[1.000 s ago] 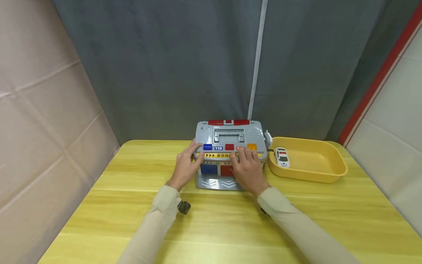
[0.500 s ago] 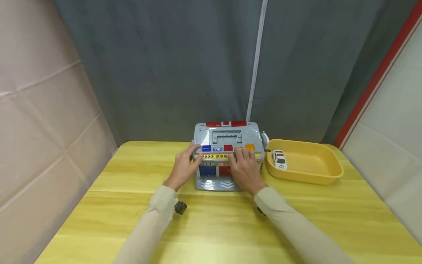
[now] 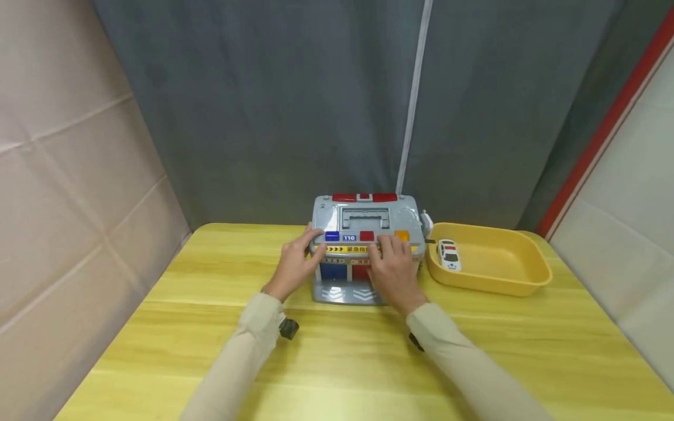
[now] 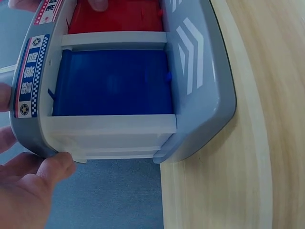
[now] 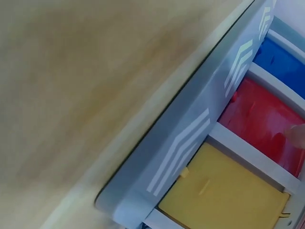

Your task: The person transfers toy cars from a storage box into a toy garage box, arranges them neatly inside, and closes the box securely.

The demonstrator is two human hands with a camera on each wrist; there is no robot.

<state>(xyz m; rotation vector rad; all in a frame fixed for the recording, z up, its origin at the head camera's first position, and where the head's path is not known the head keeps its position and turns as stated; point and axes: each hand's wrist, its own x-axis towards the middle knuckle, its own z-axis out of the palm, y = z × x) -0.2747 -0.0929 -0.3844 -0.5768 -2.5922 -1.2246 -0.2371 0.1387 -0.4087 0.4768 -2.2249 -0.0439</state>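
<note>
Evidently, a grey plastic toy station [image 3: 355, 242] with a moulded carry handle [image 3: 365, 219] stands upright on the yellow wood-grain table [image 3: 337, 362], near its far edge. The left hand [image 3: 295, 266] clamps the station's left roof corner between thumb and fingers; some fingertips are cut off in the left wrist view. The right hand [image 3: 394, 272] is curled over the front roof edge, fingers together on top, thumb at the red plastic door [image 5: 262, 124]; how firmly it presses cannot be told. That hand covers the right end of the yellow lettered strip [image 3: 344, 249] and, from the head view, the yellow plastic door [image 5: 221, 188], which the right wrist view shows shut. The blue plastic door [image 4: 114, 81] is unobstructed and shut. A white part [image 3: 427, 224] on the station's right side is too small to identify. Just beside it, a white toy car [image 3: 449, 255] lies inside the left end of a yellow plastic tray [image 3: 495, 285].
</note>
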